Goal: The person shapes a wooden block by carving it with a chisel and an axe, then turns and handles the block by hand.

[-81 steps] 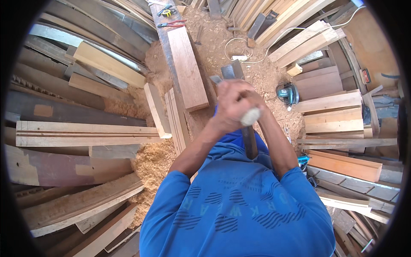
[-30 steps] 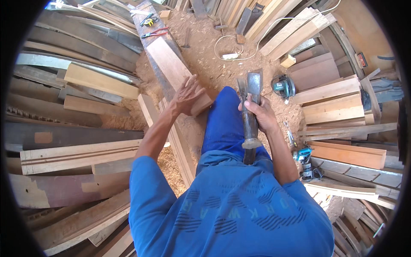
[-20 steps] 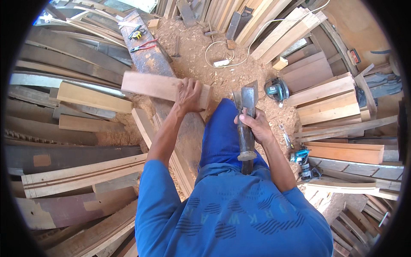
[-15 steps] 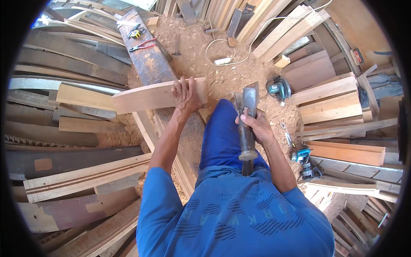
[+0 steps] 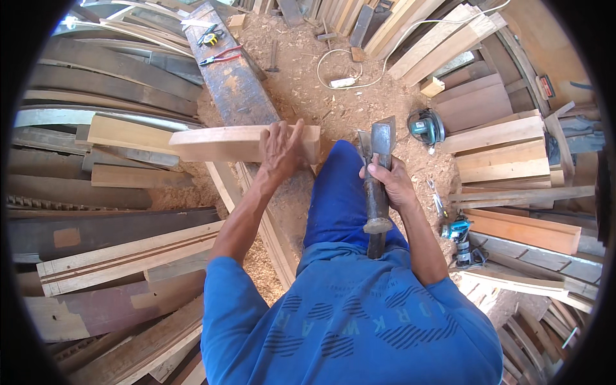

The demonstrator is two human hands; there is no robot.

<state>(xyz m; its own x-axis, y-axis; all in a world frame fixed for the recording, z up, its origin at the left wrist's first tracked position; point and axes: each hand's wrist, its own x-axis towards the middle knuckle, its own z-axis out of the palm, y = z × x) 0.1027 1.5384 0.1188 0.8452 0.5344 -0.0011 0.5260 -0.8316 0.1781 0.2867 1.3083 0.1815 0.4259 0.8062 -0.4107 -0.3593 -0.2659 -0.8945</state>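
Observation:
My left hand (image 5: 280, 153) grips a pale wooden board (image 5: 218, 144) near its right end, fingers over the top edge. The board lies across a long dark plank bench (image 5: 240, 96), and its left end sticks out past the bench. In my right hand (image 5: 390, 181), above my thigh, are what look like two chisels held together. The front chisel (image 5: 376, 208) has a broad steel blade pointing away from me and a thick dark handle with a battered end. Mostly hidden behind it is the second chisel (image 5: 376, 247).
Red-handled pliers (image 5: 220, 56) and a yellow-and-black tape measure (image 5: 210, 39) lie on the bench's far part. A hammer (image 5: 273, 56) rests on the shaving-strewn ground. To the right are a circular saw (image 5: 426, 126) and a teal power tool (image 5: 458, 239). Stacked timber (image 5: 122, 96) lines both sides.
The board has tipped, so more of its top edge shows. My left hand has shifted with it, one finger now lifted. My right hand keeps its hold on the chisels; the view has shifted slightly.

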